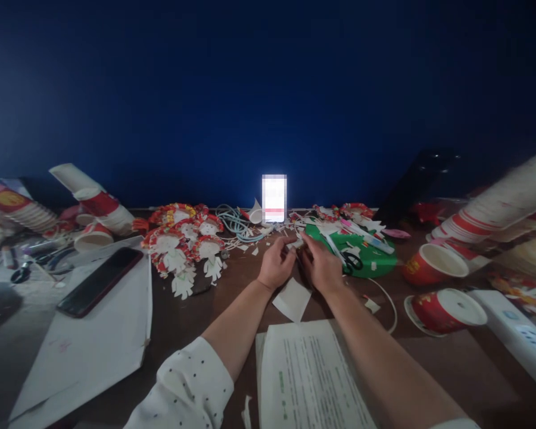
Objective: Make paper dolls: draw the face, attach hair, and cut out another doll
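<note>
My left hand point(277, 263) and my right hand point(323, 265) meet over the middle of the table, fingers bent inward. Between their fingertips is a small piece of white paper point(297, 243), pinched from both sides; its far side is partly hidden. A larger square of white paper point(292, 301) lies just below my wrists. Closer to me rests a printed sheet point(308, 375), partly under my right forearm. Beside my right hand, black-handled scissors point(352, 262) lie on a green sheet point(377, 267).
Paper dolls with red trim point(174, 256) are heaped left of centre. A phone point(100, 281) lies on white board point(102, 351). A lit screen point(274, 199) stands at the back. Red paper cups point(446, 310), stacked cups point(495, 202) and a power strip point(513, 333) occupy the right.
</note>
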A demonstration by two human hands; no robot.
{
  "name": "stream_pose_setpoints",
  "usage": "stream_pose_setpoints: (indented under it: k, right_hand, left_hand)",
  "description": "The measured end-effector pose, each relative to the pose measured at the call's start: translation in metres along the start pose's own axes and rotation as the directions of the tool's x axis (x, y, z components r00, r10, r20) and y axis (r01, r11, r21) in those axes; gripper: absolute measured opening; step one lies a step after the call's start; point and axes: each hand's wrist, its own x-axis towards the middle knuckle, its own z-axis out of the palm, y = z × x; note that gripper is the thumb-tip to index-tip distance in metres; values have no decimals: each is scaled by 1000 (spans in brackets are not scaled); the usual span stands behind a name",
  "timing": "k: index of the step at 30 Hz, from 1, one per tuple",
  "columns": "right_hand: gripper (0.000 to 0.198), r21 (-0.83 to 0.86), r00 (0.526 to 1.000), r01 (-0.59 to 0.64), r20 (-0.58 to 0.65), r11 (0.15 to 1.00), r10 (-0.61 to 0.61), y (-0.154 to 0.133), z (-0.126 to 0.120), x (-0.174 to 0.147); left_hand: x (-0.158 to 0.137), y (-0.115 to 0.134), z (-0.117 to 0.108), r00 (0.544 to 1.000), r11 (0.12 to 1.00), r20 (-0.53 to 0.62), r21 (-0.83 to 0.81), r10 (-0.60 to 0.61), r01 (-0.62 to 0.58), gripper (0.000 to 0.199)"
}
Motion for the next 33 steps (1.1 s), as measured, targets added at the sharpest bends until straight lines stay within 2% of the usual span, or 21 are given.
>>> stream_pose_setpoints:
  k: [4, 8, 11, 13, 15, 20, 24, 27, 28, 30, 33]
  right_hand:
    - [42, 33, 1000, -15, 17, 999, 14, 9, 3, 0]
    - [39, 72, 998, -59, 12, 996, 58, 11, 5, 1]
    - [38, 98, 997, -63, -40, 993, 67, 12, 5, 1]
    - [41, 106, 995, -46, -78, 993, 54, 12, 4, 0]
    - [42, 99, 991, -46, -119, 994, 58, 13, 2, 0]
    - [40, 134, 982, -59, -172, 989, 81, 11, 1, 2]
    - [39, 327, 975, -14, -206, 945, 86, 7, 1, 2]
    - [40, 573, 973, -116, -99, 811, 209, 3, -2, 2]
    - [42, 656, 962, -198, -11, 728, 272, 2, -3, 2]
    - [46, 787, 912, -346, 155, 511, 379, 2, -6, 4]
    - [44, 885, 848, -411, 283, 219, 448, 3, -8, 7]
  left_hand:
    - [-5, 4, 0, 992, 989, 73, 93, 106, -112, 31]
    - [-7, 3, 1, 987, 994, 132, 55, 88, -96, 31]
    - [-5, -1, 1, 1000, 1000, -13, 13, -18, 18, 32]
    - [-3, -5, 0, 985, 994, -143, 46, -94, 102, 29]
    - [0, -9, -2, 965, 978, -219, 118, -145, 173, 26]
    - [5, -20, -3, 946, 954, -246, 156, -213, 256, 26]
    - [6, -19, -2, 954, 965, -219, 115, -205, 234, 22]
    - [5, -14, -2, 970, 978, -178, 103, -162, 183, 20]
    - [5, -12, -2, 977, 982, -156, 99, -145, 162, 20]
    - [5, -9, -1, 985, 988, -118, 74, -127, 137, 19]
    - [5, -8, 2, 989, 990, -45, -25, -137, 136, 21]
